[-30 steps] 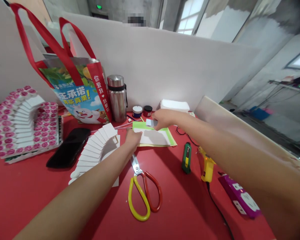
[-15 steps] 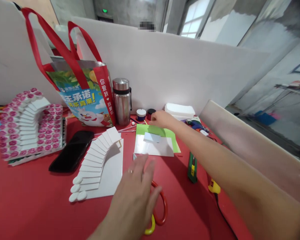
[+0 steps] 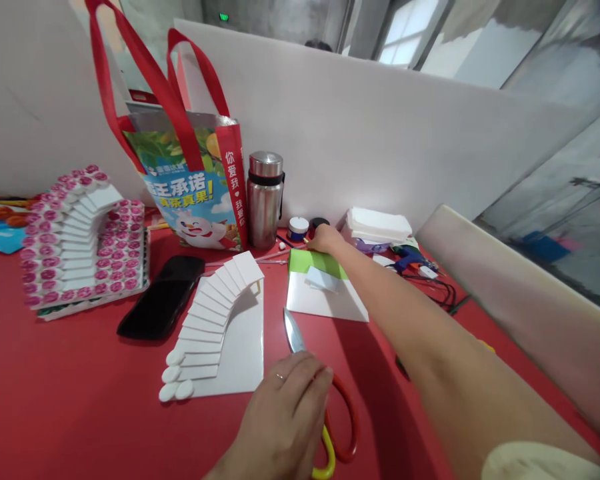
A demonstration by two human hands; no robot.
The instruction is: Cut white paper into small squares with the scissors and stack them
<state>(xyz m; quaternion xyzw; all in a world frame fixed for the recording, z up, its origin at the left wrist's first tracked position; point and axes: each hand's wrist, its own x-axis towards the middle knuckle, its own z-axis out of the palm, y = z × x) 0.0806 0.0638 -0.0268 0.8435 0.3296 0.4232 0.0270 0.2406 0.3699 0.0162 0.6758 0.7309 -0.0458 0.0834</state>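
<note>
My left hand (image 3: 287,410) is closed over the middle of the scissors (image 3: 294,332), its fingers together at the pivot. The blades point away from me, and the red and yellow handles show beside the hand. My right arm stretches forward, and my right hand (image 3: 329,240) is closed beside a dark-lidded jar (image 3: 320,222). A small yellowish tip shows at its fingers; what they hold is unclear. Below that hand lie a green sheet (image 3: 305,261) and a white board (image 3: 307,303) with a small pale piece (image 3: 323,279) on top.
A white stepped, curved model (image 3: 205,313) stands on a board at left, near a black phone (image 3: 161,297). Farther left is a pink-dotted model (image 3: 80,247). A shopping bag (image 3: 190,180), steel flask (image 3: 265,200), white-lidded jar (image 3: 298,228) and white stack (image 3: 379,225) line the back.
My left hand's spread fingers have drawn together over the scissors. My right hand stays reached out near the jars. The view has shifted slightly left.
</note>
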